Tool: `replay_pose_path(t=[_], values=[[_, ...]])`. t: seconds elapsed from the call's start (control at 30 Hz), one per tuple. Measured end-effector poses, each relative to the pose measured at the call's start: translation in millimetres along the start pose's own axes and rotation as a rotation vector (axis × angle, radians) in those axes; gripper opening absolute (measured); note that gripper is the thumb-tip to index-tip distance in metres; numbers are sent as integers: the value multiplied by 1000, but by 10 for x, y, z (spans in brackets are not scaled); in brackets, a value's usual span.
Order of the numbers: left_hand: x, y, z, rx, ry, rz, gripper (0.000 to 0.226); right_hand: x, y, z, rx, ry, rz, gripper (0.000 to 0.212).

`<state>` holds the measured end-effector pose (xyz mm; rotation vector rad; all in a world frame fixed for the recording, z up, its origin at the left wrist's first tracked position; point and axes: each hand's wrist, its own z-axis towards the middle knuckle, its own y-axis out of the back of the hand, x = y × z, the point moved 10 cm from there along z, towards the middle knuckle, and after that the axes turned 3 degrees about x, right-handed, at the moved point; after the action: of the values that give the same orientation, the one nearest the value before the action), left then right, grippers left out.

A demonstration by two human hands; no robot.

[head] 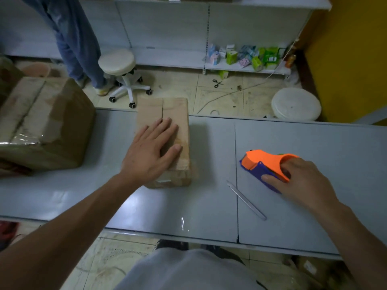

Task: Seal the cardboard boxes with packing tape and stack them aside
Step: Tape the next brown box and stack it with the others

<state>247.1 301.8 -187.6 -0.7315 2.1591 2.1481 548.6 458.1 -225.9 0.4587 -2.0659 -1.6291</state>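
Overhead, grey table [209, 206]; tiled floor [230, 95], stool [117, 61] beyond.

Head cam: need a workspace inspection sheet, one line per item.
Surface: grey table, glossy, panel seam showing.
Job's things: small box with its top seam untaped; large box taped, at the left; tape dispenser on the table.
Clutter: thin strip near the seam.
Grippers: left hand flat on the small box; right hand on the dispenser.
Cables: cord across the floor.
Surroundings: stool, scissors, white bucket, shelf packets, a person's legs.
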Motion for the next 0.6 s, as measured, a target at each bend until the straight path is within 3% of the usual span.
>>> replay_pose_path(t=[0.07,0.17,0.23,0.3,0.37,0.5,0.6], values=[[5,46,-2,-9,11,-101,74,78,178,-104,-63,-25,36,45],[-10,130,-14,-16,9,-273,64,326,548,-271,-354,-76,237,22],[27,180,-9,35,20,-444,46,828,647,-289,-431,59,480,27],[43,213,-3,132,12,-535,46,1530,613,-266,-372,308,540,37],[8,318,-8,135,-87,-431,48,2080,504,-244,-292,526,468,49],[16,325,-205,120,-285,-186,69,2439,201,-101,-153,685,231,73],[77,79,-340,174,-419,-23,81,2499,46,-28,-127,770,130,77]])
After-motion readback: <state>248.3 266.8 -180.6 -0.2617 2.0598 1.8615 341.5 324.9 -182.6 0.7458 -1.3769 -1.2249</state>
